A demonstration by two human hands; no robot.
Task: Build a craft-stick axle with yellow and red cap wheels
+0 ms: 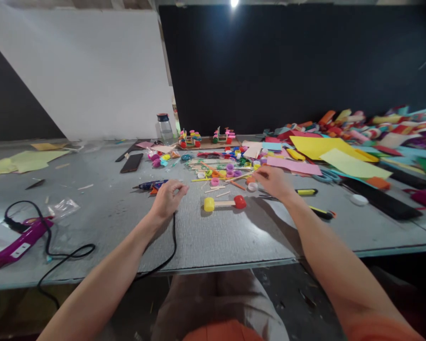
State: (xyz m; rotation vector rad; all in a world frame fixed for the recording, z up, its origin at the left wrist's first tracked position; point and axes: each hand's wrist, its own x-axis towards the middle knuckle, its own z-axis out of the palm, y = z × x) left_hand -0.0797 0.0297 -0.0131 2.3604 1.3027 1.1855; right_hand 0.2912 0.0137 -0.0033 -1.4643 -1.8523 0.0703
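My left hand is closed, fingers curled and thumb against them, over the handle end of a blue glue gun lying on the table. Whether anything is in its fingers is hidden. My right hand reaches into the craft pieces with fingertips pinched at the end of a thin wooden stick. Between my hands, nearer to me, a short wooden stick lies with a yellow bottle cap at its left end and a red bottle cap at its right.
Loose caps and sticks surround a white cap. Yellow-handled cutters and blue-handled scissors lie right, near coloured paper. A phone, clear bottle, purple power strip and black cord are left.
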